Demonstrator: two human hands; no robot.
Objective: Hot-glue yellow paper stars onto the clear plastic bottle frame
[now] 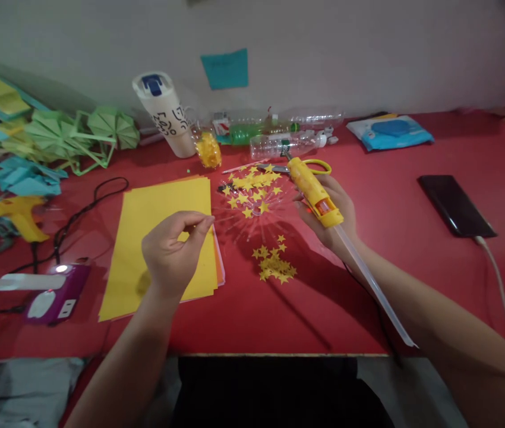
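Left hand: fingertips together on one strand of my clear-plastic, yellow-starred spray, mid-counter; probably springy, easily creased, so pinch lightly. Right hand: clamped on yellow plastic glue gun; hold handle, nozzle likely hot.

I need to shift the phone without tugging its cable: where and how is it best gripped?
By its two long edges, toward the far end, from above. The phone lies flat, so its sides look easiest to pinch; the pale cable plugs into the near end. The right hand is closer, but holds the glue gun.
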